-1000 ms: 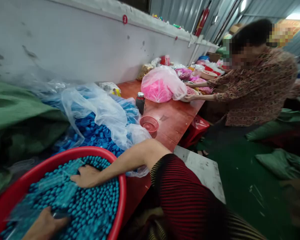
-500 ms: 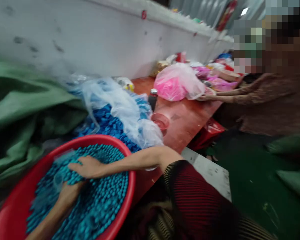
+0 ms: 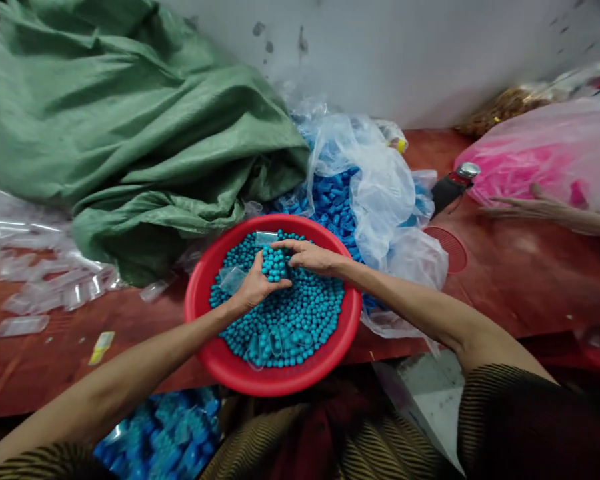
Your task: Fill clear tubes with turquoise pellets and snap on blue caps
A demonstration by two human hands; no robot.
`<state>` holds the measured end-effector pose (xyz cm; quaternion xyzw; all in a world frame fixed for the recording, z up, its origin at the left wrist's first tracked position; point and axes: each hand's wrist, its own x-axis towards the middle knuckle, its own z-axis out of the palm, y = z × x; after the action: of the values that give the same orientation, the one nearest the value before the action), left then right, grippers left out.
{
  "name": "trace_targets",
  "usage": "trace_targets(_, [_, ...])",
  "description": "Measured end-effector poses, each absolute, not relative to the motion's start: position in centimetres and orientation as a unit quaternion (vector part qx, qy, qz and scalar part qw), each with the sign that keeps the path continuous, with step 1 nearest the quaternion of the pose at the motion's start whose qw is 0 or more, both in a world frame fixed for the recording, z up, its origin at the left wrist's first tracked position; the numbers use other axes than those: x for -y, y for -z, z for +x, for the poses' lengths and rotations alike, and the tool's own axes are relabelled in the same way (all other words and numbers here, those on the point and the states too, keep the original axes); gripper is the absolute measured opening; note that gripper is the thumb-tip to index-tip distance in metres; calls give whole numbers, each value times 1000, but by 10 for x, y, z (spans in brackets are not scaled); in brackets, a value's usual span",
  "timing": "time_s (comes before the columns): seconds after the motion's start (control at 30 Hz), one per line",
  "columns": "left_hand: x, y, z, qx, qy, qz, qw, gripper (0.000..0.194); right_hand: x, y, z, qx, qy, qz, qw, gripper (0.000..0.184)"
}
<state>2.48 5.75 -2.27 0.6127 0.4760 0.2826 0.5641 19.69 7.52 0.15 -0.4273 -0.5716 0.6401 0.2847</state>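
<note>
A red tub [image 3: 275, 383] full of small round turquoise beads [image 3: 310, 307] stands in front of me. Over the beads, my left hand [image 3: 257, 287] is closed around what looks like a clear container of turquoise beads [image 3: 274, 264]; its walls barely show. My right hand [image 3: 314, 259] is at the right side of that container, index finger stretched across its top and the fingers apart. Other clear plastic containers lie on the beads, one near the left rim [image 3: 231, 280] and several at the front [image 3: 276, 343].
Green sheeting [image 3: 170, 127] is heaped behind the tub, with clear plastic pieces [image 3: 70, 280] at left. Blue pieces [image 3: 333, 200] spill from a clear bag [image 3: 385, 200]. A bottle [image 3: 453, 190] leans near another person's hand [image 3: 545, 208] by a pink-filled bag [image 3: 525, 167]. More blue pieces [image 3: 163, 433] sit below the table edge.
My view has swung left and down to the tub. My hands, earlier down among the beads, now hold up a bead-filled container above them.
</note>
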Motion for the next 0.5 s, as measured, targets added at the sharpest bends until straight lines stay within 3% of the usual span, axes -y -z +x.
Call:
trace_targets(0.23, [-46, 24, 28, -449, -284, 652, 541, 95, -68, -12, 211, 770, -496, -362, 172, 76])
trace_targets(0.4, [-42, 33, 29, -456, -284, 689, 487, 92, -58, -14, 212, 814, -443, -364, 94, 84])
trace_targets(0.5, [-43, 32, 30, -486, -244, 705, 455, 102, -56, -15, 208, 826, -410, -379, 82, 81])
